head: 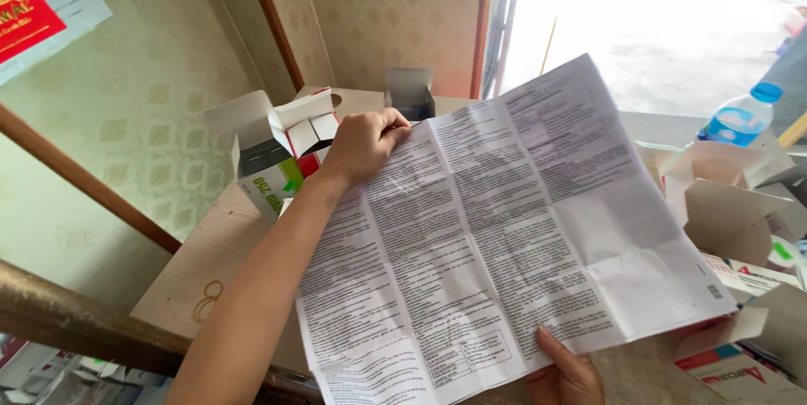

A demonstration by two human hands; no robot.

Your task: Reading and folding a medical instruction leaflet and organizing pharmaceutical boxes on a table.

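Head view: left hand (363,143) pinches the top edge of the unfolded printed leaflet (496,237) at 11 o'clock; right hand (565,376) grips its bottom edge at 6 o'clock, thumb on top. Beneath lies a pale wooden table (197,275), open cartons (273,149) at 10 o'clock, patterned wallpaper (126,119) behind.

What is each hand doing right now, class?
Left hand: closed, pinching the top edge of the unfolded leaflet.
Right hand: closed on the leaflet's bottom edge, thumb on top.
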